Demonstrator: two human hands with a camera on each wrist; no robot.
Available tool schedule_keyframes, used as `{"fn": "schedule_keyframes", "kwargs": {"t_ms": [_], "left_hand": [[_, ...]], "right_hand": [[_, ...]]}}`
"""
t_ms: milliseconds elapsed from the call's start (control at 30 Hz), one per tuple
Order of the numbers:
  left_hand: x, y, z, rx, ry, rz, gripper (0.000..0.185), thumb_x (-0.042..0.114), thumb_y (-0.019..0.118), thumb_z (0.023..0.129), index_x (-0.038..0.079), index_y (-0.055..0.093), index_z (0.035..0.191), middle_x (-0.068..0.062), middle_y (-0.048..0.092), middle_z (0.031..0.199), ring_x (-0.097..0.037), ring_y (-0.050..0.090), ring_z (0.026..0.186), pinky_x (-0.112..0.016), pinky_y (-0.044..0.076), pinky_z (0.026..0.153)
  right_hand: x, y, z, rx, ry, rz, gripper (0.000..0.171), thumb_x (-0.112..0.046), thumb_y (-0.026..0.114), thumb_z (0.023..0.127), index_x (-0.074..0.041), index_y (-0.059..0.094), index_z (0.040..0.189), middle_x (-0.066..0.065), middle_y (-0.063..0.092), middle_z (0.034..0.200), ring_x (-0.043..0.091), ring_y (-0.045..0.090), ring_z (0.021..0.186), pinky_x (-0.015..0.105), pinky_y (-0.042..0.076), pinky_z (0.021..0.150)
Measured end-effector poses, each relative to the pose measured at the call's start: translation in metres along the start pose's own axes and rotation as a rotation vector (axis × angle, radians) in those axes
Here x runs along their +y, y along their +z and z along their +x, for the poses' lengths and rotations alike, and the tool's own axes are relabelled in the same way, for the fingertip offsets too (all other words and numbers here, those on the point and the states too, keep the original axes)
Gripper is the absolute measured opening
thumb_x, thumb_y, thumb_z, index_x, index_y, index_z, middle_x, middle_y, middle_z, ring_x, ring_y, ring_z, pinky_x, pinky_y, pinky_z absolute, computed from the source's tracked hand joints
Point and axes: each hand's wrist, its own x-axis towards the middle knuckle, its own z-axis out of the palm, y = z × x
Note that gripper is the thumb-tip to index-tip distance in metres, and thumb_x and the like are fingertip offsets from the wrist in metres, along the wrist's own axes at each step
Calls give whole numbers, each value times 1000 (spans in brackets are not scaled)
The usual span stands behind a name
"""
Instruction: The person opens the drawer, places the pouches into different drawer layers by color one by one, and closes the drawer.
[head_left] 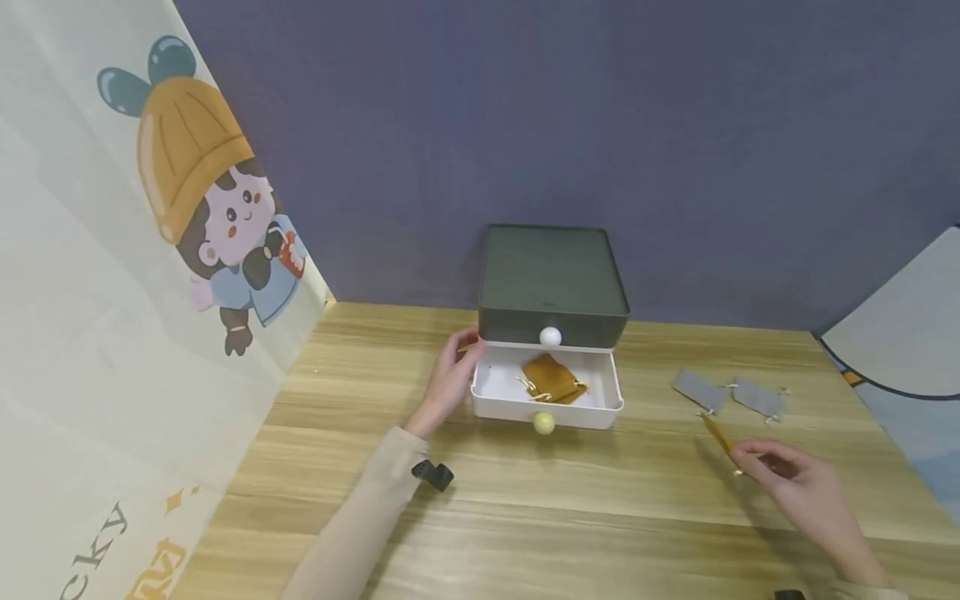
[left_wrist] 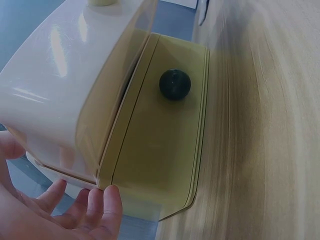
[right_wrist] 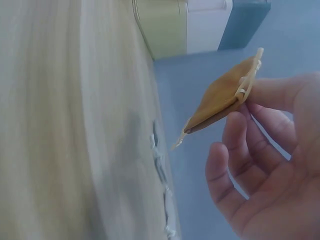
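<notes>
My right hand (head_left: 806,492) pinches a mustard drawstring pouch (right_wrist: 222,95) between thumb and fingertips, above the table's right side. At the middle back stands a small drawer unit (head_left: 553,267) with a dark green top. Its white drawer (head_left: 495,408) with a yellow knob (head_left: 543,423) is pulled out and holds mustard pouches (head_left: 551,375), some overlapping. My left hand (head_left: 450,379) rests with extended fingers against the unit's left side, beside the pulled-out drawer. Below that drawer, the left wrist view shows a closed yellowish drawer (left_wrist: 155,140) with a dark knob (left_wrist: 175,84).
Two grey drawstring pouches (head_left: 699,391) lie on the wooden table (head_left: 600,517), right of the unit. A dark blue-grey backdrop (head_left: 712,167) rises behind the table. A white panel with a cartoon figure (head_left: 232,208) stands along the left.
</notes>
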Motion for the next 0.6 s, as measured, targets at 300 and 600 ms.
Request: {"fn": "schedule_keyframes", "kwargs": {"t_ms": [300,600], "left_hand": [[-1,0,0,-4,4,8,49,25,57,109,0,50,151,-24,55,154,-44,59,136,-53,56,108],[-1,0,0,4,3,5,49,25,57,109,0,51,150,-24,55,153,-43,60,134,-52,56,107]], "right_hand": [[-23,5,0,-27,-85,31,28,-32,73,103,-9,78,118,-7,81,96,-1,70,82,17,54,67],[-40,7,2,-43,-110,10,24,-31,73,103,-14,79,117,-15,78,97,-3,68,83,21,53,64]]}}
